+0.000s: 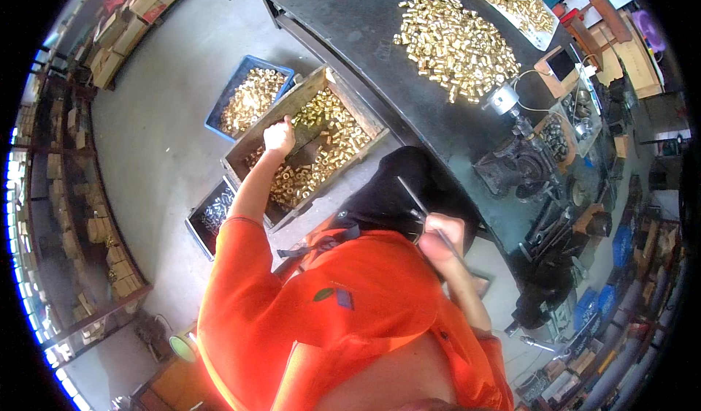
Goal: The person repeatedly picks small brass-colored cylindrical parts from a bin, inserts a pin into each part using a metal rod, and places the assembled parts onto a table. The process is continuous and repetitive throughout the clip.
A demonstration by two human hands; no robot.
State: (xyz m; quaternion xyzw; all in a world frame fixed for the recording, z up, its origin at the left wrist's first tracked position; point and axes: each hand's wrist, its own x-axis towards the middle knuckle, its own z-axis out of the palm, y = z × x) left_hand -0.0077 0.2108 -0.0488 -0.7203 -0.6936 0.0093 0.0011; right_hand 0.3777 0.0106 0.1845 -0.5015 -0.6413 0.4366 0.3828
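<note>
A big dark workbench [409,53] is curving across the top, with a heap of small brass pieces [456,38] lying on it. Below it, on the grey floor, a long wooden box [350,108] is sitting tilted, its long side running from lower left to upper right, and it is holding more brass pieces. A blue crate [226,100] is sitting just beside it.

The person is leaning over. Their left hand [279,136] is reaching down into the box, with fingers curled on the brass pieces there; I cannot tell if they are pinching one. Their right hand [442,237] is well apart, closed around a thin metal rod [416,203] pointing up-left, near the bench edge.
</note>
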